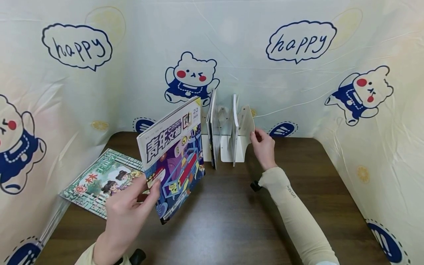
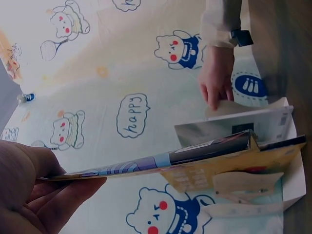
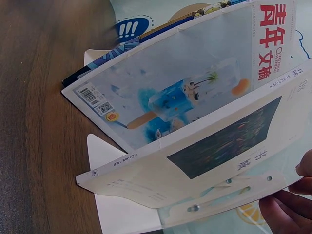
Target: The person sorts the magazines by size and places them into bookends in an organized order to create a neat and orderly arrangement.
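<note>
While left hand (image 1: 127, 206) grips upright magazine (image 1: 172, 154) at frame centre, right hand (image 1: 263, 147) pinches white bookstand (image 1: 243, 129) divider, upper centre.

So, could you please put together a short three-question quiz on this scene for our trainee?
1. True or false: the left hand holds a magazine up off the table.
2. What does the right hand touch? A) the white bookend stand B) the flat magazine C) the bear-print backdrop
3. Fill in: the speech bubbles on the backdrop read ____.

Key: 1 true; 2 A; 3 happy.
</note>
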A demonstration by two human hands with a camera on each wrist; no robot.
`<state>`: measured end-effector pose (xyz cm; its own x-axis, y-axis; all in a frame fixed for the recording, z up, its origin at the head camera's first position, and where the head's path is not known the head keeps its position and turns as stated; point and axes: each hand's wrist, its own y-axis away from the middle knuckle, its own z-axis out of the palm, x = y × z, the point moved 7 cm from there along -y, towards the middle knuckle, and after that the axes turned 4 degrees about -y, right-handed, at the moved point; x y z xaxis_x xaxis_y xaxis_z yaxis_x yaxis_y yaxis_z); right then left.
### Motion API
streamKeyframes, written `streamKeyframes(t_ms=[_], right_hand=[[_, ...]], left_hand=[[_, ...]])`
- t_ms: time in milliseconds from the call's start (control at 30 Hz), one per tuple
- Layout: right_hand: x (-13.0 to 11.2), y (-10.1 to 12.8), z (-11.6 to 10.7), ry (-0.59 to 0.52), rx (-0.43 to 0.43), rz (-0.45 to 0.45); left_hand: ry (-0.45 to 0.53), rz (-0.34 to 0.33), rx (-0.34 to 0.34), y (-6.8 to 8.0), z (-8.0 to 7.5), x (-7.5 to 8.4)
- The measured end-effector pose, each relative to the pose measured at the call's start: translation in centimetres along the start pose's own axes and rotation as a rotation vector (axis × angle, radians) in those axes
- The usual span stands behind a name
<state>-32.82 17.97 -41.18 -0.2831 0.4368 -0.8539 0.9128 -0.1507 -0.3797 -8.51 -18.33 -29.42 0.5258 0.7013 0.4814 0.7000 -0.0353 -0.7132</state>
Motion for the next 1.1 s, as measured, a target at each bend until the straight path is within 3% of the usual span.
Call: streamKeyframes(t_ms=[300,600,800,1100], right_hand=[[-0.1,0.0,0.0,-0.004,0.004,-0.003],[-0.1,-0.1,-0.1,0.007,0.022,-0.025],[-0.1,0.1,-0.1,0.0,0.014,-0.017],[-0.1,0.1,-0.1,0.004,0.008,-0.011]], left_hand=[[0.067,0.051,0.008,-0.3,1.0,1.0],[0.155,0.057,-0.042,-0.3,2.7,1.8],[0.225,0.13,-0.017,-0.4,3.8,2.7],[0.224,0.079,-0.069,-0.6,5.9,2.7]])
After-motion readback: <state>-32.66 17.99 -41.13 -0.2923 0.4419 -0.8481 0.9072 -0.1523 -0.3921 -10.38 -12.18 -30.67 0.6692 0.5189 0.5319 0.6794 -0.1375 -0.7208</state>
